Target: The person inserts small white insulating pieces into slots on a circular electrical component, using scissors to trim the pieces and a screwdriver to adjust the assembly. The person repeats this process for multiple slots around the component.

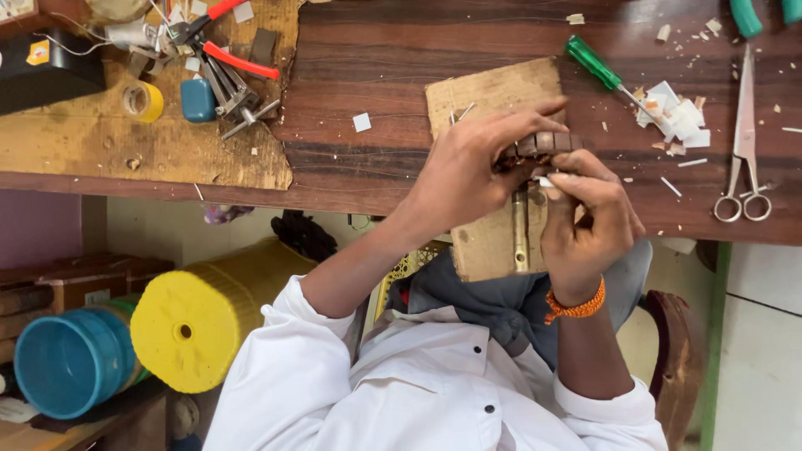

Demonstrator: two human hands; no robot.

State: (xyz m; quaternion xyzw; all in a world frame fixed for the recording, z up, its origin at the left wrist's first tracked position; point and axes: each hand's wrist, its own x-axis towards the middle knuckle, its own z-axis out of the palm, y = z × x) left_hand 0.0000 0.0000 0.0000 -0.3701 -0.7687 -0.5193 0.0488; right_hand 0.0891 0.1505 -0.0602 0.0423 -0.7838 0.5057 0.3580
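Head cam: left hand (468, 171) and right hand (585, 221) both pinch a small brown motor armature (545, 144) between fingertips, its brass shaft (520, 230) hanging below the grip over a cardboard scrap (489, 96).

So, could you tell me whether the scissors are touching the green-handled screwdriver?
Apart. The head view shows bare wood between the scissors and the green-handled screwdriver.

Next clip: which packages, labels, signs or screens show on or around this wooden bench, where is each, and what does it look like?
Black box: top left corner of the bench, dark rectangular casing.
Small yellow sticker: on top of that black box, with a touch of red; print too small to tell.
White label: on a brown wooden box under the bench at left, small pale rectangle.
No signs or screens in view.
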